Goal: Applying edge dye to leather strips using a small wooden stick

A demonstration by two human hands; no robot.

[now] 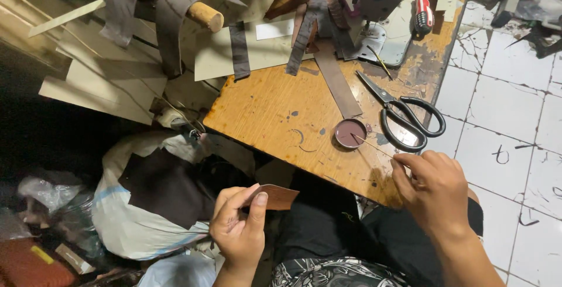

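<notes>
My left hand (239, 228) pinches a small brown leather piece (275, 197) over my lap; my right hand (434, 188) grips a thin stick (372, 146) dipping, I think, glue from the small round lid (349, 133) on the counter (275, 111). Load lightly, wiping off excess.

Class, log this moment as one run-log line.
left hand: holds brown leather piece | right hand: dips thin stick into small round dish | scissors: idle on wooden table
</notes>
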